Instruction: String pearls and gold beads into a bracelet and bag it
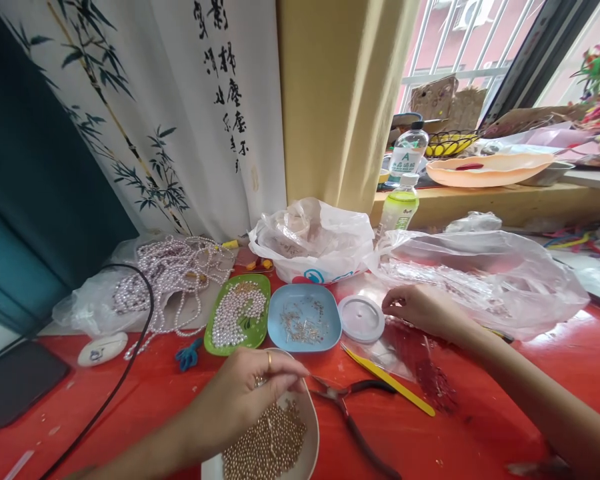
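Note:
My left hand (253, 393), with a ring on one finger, is pinched closed above a white bowl (312, 440) of small gold beads (265, 443). A thin gold strand seems to hang below it; what the fingertips hold is too small to make out. My right hand (420, 308) is also closed at the fingertips, beside a round white lid (363, 319) and over dark red tassels (433, 373) in clear plastic. Its held thing, if any, is hidden. Pliers (337, 395) with dark handles lie splayed right of the bowl, near yellow tweezers (390, 381).
A green tray (211, 339) holds white pearl beads, and a blue tray (305, 345) holds small metal pins. Pearl strands (165, 267) lie at left, near a black cable (147, 320) and a phone (20, 380). Plastic bags (530, 280) and bottles (399, 207) stand behind.

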`<move>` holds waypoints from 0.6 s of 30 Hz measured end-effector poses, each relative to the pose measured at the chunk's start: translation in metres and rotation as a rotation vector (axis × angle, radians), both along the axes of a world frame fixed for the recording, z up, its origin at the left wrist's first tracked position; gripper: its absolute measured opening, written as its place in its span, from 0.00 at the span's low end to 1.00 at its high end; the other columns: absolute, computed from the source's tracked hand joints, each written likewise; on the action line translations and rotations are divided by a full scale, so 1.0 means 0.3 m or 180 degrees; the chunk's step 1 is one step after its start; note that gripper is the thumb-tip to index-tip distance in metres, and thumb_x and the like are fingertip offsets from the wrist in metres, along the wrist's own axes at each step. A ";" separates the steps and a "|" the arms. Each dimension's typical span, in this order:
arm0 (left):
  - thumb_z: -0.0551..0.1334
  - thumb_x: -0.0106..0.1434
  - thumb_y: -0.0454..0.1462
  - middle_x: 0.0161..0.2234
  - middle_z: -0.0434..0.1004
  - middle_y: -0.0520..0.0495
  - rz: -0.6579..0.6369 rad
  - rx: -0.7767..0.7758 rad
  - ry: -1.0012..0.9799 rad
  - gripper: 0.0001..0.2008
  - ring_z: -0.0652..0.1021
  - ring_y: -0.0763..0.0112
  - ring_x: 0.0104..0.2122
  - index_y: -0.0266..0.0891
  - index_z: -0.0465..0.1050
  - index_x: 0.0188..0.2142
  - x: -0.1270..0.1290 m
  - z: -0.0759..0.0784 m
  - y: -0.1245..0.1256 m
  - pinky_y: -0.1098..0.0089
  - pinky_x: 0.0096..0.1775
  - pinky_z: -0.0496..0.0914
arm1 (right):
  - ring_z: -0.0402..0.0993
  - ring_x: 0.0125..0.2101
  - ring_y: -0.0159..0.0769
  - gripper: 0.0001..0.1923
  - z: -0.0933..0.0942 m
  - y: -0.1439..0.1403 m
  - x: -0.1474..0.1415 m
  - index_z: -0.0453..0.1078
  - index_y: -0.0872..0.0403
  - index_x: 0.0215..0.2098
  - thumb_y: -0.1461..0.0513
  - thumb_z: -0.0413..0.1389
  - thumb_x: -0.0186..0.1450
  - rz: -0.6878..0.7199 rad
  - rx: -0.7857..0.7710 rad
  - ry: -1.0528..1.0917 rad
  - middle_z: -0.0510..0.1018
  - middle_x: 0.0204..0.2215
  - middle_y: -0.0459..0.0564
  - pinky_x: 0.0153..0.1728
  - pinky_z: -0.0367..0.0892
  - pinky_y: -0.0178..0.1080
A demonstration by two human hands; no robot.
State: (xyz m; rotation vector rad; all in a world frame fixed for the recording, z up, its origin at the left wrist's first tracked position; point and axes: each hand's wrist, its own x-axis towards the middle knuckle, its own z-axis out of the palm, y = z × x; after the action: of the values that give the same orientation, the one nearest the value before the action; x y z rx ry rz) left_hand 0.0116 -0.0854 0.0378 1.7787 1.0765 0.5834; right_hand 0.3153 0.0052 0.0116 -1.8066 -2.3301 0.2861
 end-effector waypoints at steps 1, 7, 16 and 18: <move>0.54 0.61 0.37 0.33 0.78 0.46 0.0014 0.0002 0.0012 0.11 0.75 0.70 0.34 0.37 0.74 0.35 -0.001 0.001 -0.001 0.71 0.37 0.67 | 0.72 0.25 0.39 0.09 0.010 0.002 0.006 0.74 0.52 0.25 0.62 0.52 0.54 -0.0008 -0.0001 0.0053 0.78 0.24 0.49 0.25 0.60 0.36; 0.54 0.60 0.38 0.33 0.78 0.46 0.0065 -0.0033 0.0024 0.12 0.76 0.69 0.35 0.37 0.74 0.37 -0.003 -0.004 -0.003 0.69 0.38 0.67 | 0.71 0.24 0.37 0.12 0.124 -0.004 0.045 0.74 0.54 0.25 0.55 0.53 0.55 -0.0055 -0.0009 0.0507 0.76 0.22 0.47 0.24 0.61 0.35; 0.62 0.53 0.40 0.49 0.67 0.40 0.0362 -0.0198 -0.0635 0.24 0.70 0.60 0.46 0.38 0.64 0.50 -0.013 -0.020 0.025 0.59 0.46 0.64 | 0.49 0.14 0.25 0.15 0.303 -0.194 -0.166 0.64 0.53 0.18 0.51 0.56 0.53 -0.0588 0.0077 0.2874 0.56 0.11 0.38 0.15 0.47 0.32; 0.67 0.47 0.39 0.55 0.59 0.38 0.0297 -0.0167 -0.1146 0.36 0.63 0.56 0.52 0.39 0.57 0.55 -0.011 -0.018 0.029 0.57 0.51 0.58 | 0.45 0.14 0.24 0.16 0.292 -0.218 -0.253 0.63 0.53 0.17 0.51 0.56 0.53 -0.0396 -0.0453 0.2989 0.53 0.11 0.38 0.14 0.42 0.32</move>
State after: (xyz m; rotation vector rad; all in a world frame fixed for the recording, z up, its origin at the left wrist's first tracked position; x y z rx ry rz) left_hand 0.0083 -0.0766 0.0325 1.5106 0.9170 0.8864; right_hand 0.2394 -0.0603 0.0992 -1.3897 -1.5496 1.0333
